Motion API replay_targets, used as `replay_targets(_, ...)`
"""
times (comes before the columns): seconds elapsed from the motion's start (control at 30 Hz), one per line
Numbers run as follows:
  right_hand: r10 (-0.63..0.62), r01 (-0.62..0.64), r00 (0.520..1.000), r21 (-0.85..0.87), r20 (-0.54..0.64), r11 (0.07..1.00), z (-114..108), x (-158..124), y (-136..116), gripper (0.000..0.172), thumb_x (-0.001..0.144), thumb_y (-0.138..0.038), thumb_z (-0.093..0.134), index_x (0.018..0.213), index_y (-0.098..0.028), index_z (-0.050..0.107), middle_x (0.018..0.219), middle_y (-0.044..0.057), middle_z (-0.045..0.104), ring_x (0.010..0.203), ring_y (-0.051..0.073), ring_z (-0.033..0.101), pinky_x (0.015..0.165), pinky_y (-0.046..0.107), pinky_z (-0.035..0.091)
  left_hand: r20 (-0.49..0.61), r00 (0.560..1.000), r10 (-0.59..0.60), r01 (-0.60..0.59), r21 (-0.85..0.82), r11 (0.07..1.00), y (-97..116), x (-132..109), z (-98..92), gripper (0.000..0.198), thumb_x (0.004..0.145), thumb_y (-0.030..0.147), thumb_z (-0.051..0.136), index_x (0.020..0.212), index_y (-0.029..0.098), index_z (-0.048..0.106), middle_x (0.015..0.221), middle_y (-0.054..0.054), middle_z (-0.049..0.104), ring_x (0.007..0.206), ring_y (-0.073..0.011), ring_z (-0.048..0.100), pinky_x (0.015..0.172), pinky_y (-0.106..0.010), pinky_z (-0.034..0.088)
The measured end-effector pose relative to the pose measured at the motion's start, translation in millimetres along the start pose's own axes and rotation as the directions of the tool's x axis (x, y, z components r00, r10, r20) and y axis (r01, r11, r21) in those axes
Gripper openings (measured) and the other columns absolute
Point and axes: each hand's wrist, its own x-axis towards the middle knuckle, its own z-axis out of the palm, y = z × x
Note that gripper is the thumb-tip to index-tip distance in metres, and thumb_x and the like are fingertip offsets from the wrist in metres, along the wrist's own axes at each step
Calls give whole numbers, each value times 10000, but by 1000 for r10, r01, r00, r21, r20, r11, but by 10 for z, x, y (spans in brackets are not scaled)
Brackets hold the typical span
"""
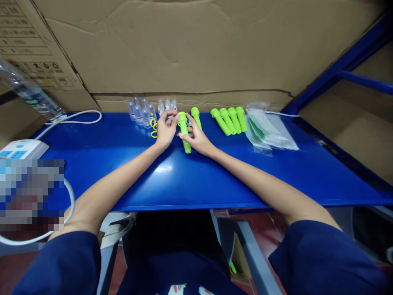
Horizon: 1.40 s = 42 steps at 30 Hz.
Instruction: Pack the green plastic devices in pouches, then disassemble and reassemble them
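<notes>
A bright green flashlight-shaped tube (186, 141) is held tilted over the blue table, its wide end towards the back. My right hand (199, 140) grips it from the right, thumb across its body. At its wide end, where a yellowish rim shows, the fingers and thumb of my left hand (166, 130) are closed; whether they pinch the rim or a separate ring I cannot tell. Yellow rings (154, 128) lie just left of my left hand. Behind my right hand, another green tube (195, 114) is partly hidden.
Several clear plastic caps (138, 114) stand at the back, beside small clear pieces with red dots (167, 105). Several green tubes (231, 121) lie in a row to the right, near a plastic bag (270, 129). A white power strip (24, 148) with a cable and a bottle (33, 96) are left.
</notes>
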Motion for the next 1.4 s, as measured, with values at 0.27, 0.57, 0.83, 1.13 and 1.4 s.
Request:
replay_targets(0.27,24,-21,999,88,-36,996,87,-48,-93,1175,853,-572,716,1624,-249,-110,1201,153,680,1023,267,718,831,433,657,217,976,-7,10,-17,1000,162,28,-62,503,836,654,712,1061,212,633,1146,-86,730,1050,-194,740,949,-319,588)
replay_targets(0.57,33,-26,996,89,-78,996,80,-60,-165,1118,832,-589,736,1603,-253,0,1178,151,690,974,289,746,842,489,658,266,964,-20,28,-28,999,170,19,-50,539,784,604,793,1115,233,586,1224,-94,695,1057,-204,742,915,-316,605)
replay_targets(0.83,20,-15,997,62,-81,998,71,-67,-166,974,842,-550,738,1529,-255,114,1028,92,698,851,244,750,795,462,664,271,962,-39,53,-46,998,139,39,-77,583,744,635,812,1073,226,558,1169,-80,666,958,-176,737,880,-312,600)
replay_targets(1.13,33,-33,994,-5,-103,999,59,-59,-187,857,857,-444,732,1492,-246,191,948,71,704,754,222,736,724,414,664,301,951,-68,84,-44,995,118,16,-74,560,767,676,767,951,211,515,1160,-72,644,910,-148,713,863,-306,575)
replay_targets(1.4,45,-45,993,-1,-111,999,79,-51,-158,995,865,-450,707,1574,-203,55,1082,139,726,886,267,761,852,467,653,223,974,-48,60,-46,997,169,-17,-32,547,759,620,803,1001,219,521,1194,-93,694,994,-193,746,913,-349,589)
